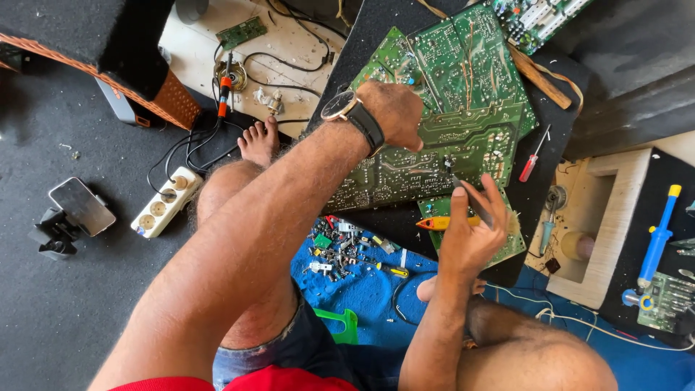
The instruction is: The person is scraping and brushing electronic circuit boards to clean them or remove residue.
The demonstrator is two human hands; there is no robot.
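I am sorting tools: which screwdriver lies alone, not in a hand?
The red-handled screwdriver, on the black mat right of the boards; the yellow-handled one lies under the right hand.

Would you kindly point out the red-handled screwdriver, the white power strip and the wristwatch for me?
red-handled screwdriver (529, 167): head view, on its red handle.
white power strip (166, 202): head view, middle of its white body.
wristwatch (339, 106): head view, on the round dial at the left wrist.

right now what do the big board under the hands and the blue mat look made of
Large circuit board: looks like rigid laminate with a glossy green coating, pale traces and solder points showing. Blue mat: seems soft cloth or towel, matte and nubby. Left hand rests on the board; right hand grips a dark slim tool.
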